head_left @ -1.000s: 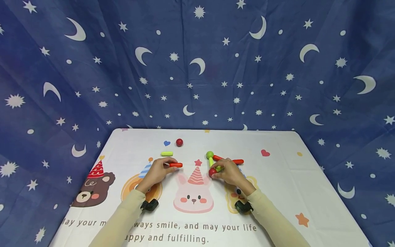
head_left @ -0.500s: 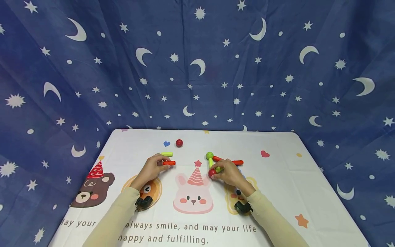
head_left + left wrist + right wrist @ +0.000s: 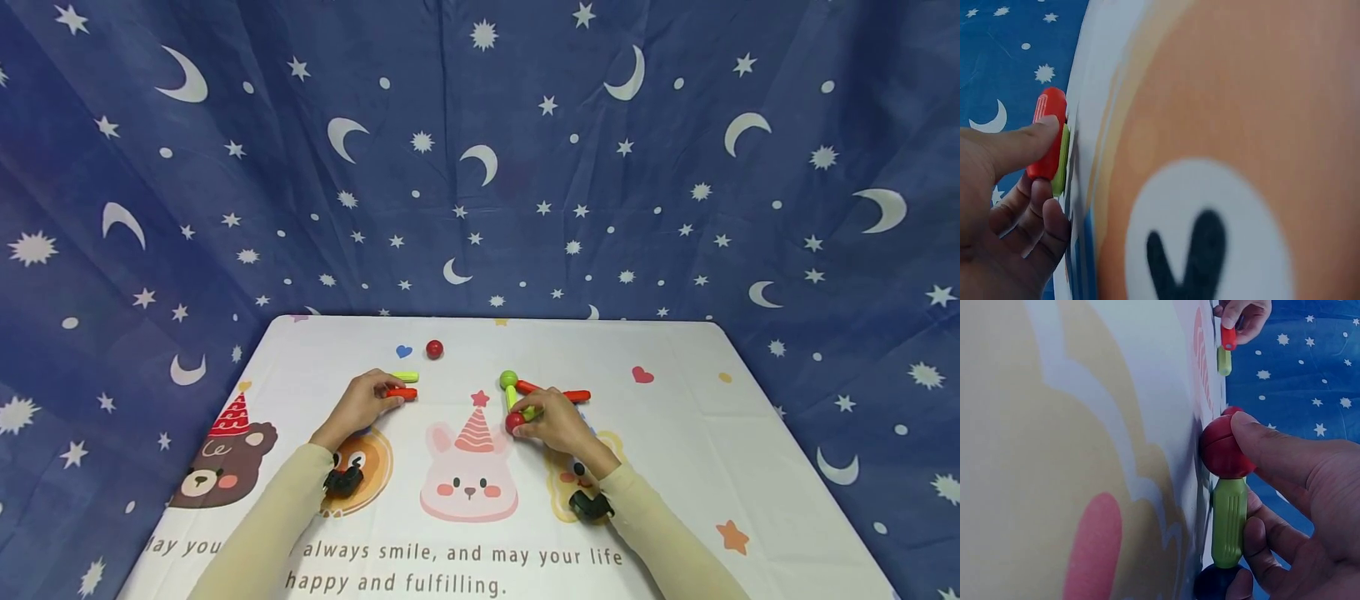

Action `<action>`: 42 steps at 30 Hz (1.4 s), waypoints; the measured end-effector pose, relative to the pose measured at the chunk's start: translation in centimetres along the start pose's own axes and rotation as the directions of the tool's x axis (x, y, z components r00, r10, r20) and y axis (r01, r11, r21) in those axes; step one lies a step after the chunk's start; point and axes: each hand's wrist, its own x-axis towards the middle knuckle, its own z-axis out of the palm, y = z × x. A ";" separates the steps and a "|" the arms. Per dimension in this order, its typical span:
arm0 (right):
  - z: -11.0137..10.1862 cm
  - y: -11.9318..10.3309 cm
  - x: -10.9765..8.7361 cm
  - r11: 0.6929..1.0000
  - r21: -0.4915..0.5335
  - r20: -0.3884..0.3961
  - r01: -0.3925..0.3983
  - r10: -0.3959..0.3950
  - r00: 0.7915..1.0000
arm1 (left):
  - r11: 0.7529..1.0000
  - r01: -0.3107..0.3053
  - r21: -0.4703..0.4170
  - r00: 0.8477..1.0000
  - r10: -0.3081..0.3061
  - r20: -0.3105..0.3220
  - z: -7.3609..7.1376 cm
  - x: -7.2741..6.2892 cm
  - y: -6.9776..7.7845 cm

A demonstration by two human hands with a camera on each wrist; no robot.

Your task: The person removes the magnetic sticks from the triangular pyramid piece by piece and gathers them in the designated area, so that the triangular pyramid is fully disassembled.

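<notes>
In the head view my left hand (image 3: 362, 402) pinches a short red rod (image 3: 402, 393) between thumb and fingers. Right behind that rod lies a yellow-green rod (image 3: 407, 377), partly covered by the fingers. My right hand (image 3: 561, 425) holds a red ball (image 3: 514, 423), its thumb on top. The right wrist view shows a green ridged rod (image 3: 1230, 519) running from this ball to a dark blue ball (image 3: 1213, 583), fingers along its side. Another light green rod (image 3: 512, 397) leads back to a green ball (image 3: 507, 380), from which a red rod (image 3: 528, 387) extends right.
A loose red ball (image 3: 434, 349) sits near the back of the table, beyond the left hand. Past the right hand, a red rod (image 3: 577, 396) sticks out. The white tablecloth (image 3: 675, 467) bears printed animals and lettering; a blue starry curtain (image 3: 525, 242) hangs behind.
My left hand has moved left and slightly back with the red rod, stopping at the yellow-green rod. The right hand and the joined pieces have stayed in place.
</notes>
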 end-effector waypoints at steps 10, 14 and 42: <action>-0.1 -0.1 0.0 1.000 0.002 -0.010 0.000 0.000 1.000 | 0.999 0.027 0.030 1.000 -0.027 0.013 -0.1 0.5 0.1; 0.0 -0.1 0.0 1.000 0.002 -0.010 0.003 -0.003 1.000 | 0.999 0.007 0.037 1.000 -0.007 -0.005 -0.3 0.5 -0.2; 0.1 0.1 -0.1 1.000 -0.017 0.002 -0.012 0.012 1.000 | 0.998 -0.042 0.051 0.995 0.047 -0.092 -0.9 -0.5 1.2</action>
